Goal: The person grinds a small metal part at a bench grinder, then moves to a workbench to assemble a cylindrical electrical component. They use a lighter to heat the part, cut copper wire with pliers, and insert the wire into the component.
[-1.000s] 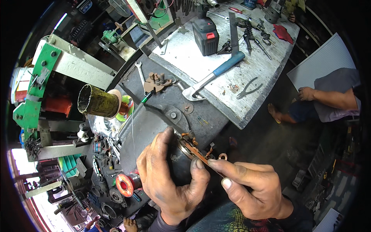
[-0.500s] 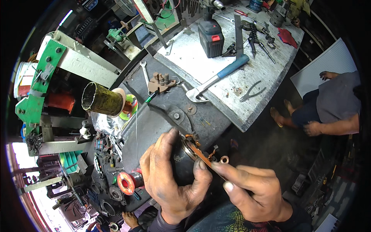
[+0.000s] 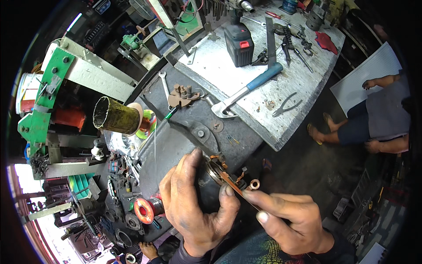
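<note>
My left hand (image 3: 193,209) is closed around a round, dark metal part (image 3: 214,171) with a shiny rim, its thumb pressed near that rim. Braided copper leads (image 3: 241,177) stick out beside the part, and a copper ring (image 3: 255,184) sits close to my right fingertips. A thin, flat, copper-brown strip (image 3: 232,183) lies along the part's edge. Between thumb and index finger, my right hand (image 3: 294,218) pinches the strip's near end. What the strip is made of, I cannot tell. My left fingers and palm hide much of the round part.
A hammer (image 3: 259,82), pliers (image 3: 286,104) and a black battery pack (image 3: 238,46) lie on the white-topped bench (image 3: 211,66). Nearer are a wrench (image 3: 165,86), a red wire spool (image 3: 144,210) and a yellow-brown tube (image 3: 115,115). Another person (image 3: 387,110) is at the right.
My right hand has shifted slightly right with the strip's end. My left hand stays nearly still around the part. At the right, the other person's legs and hands have moved.
</note>
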`<state>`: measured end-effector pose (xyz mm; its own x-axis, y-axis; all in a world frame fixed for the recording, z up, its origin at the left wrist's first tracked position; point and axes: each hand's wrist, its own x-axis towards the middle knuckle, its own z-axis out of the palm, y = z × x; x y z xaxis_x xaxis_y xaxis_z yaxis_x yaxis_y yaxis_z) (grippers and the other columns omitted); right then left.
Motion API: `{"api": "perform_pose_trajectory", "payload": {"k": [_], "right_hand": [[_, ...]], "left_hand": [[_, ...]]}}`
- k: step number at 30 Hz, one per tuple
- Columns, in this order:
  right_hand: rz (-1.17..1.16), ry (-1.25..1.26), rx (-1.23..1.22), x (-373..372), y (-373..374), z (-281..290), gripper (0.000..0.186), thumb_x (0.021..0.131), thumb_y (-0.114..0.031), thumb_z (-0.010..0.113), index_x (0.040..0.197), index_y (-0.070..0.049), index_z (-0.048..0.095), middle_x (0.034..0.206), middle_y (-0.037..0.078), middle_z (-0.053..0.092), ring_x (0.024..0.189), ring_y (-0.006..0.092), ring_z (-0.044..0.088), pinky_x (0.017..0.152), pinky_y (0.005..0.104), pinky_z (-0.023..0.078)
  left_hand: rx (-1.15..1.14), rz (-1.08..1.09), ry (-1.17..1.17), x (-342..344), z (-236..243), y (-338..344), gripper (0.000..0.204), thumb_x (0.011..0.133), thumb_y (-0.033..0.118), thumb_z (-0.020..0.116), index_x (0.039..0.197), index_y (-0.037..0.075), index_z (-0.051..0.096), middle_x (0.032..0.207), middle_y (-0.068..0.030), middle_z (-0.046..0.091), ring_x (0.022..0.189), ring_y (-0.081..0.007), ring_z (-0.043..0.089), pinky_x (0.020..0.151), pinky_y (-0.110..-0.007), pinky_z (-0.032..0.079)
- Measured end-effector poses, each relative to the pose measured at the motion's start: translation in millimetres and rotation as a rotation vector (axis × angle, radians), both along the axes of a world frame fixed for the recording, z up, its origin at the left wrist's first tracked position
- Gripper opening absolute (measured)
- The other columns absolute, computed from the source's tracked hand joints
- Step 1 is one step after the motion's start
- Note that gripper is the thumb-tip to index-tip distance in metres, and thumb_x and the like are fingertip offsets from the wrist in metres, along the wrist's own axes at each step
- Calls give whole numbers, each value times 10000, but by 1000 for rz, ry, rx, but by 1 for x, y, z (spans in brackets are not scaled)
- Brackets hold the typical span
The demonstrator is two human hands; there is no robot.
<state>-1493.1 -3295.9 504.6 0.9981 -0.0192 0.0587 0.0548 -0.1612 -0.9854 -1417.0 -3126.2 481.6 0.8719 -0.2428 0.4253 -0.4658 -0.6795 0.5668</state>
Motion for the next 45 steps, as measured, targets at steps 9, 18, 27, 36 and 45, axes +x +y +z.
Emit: {"api": "perform_pose_trajectory", "payload": {"k": [9,18,27,36,45], "right_hand": [[-55,443,514,-5,-3,7,409,1027,-77,605,1399,90,579,742,24,613,598,80,520,510,282,424],[-140,517,710,-7,1,8,416,1043,-88,561,1420,89,558,675,14,520,522,33,393,468,204,298],[31,454,481,1,-13,13,473,1029,-106,568,1454,93,513,700,39,563,526,22,455,481,200,344],[-14,305,321,9,-17,8,418,993,-61,642,1378,83,566,825,22,606,585,-1,459,534,172,362],[88,203,79,19,-15,10,399,964,-6,684,1354,61,630,733,-25,605,578,-8,445,516,192,319]], "left_hand": [[-6,-6,-19,0,2,0,636,745,180,768,1311,-61,607,1194,-210,685,1065,-371,643,999,-433,456],[-2,17,-46,5,1,2,641,689,221,788,1262,-27,642,1150,-175,688,1050,-345,632,969,-427,497],[-3,11,-47,4,1,2,635,678,210,794,1262,7,653,1155,-164,698,1050,-351,643,959,-423,510],[-37,-3,-25,3,3,4,629,676,193,780,1260,-2,654,1160,-168,695,1081,-353,635,966,-421,506],[-37,15,-27,5,5,1,627,640,189,778,1227,-6,668,1125,-160,708,1044,-348,653,974,-424,494]]}}
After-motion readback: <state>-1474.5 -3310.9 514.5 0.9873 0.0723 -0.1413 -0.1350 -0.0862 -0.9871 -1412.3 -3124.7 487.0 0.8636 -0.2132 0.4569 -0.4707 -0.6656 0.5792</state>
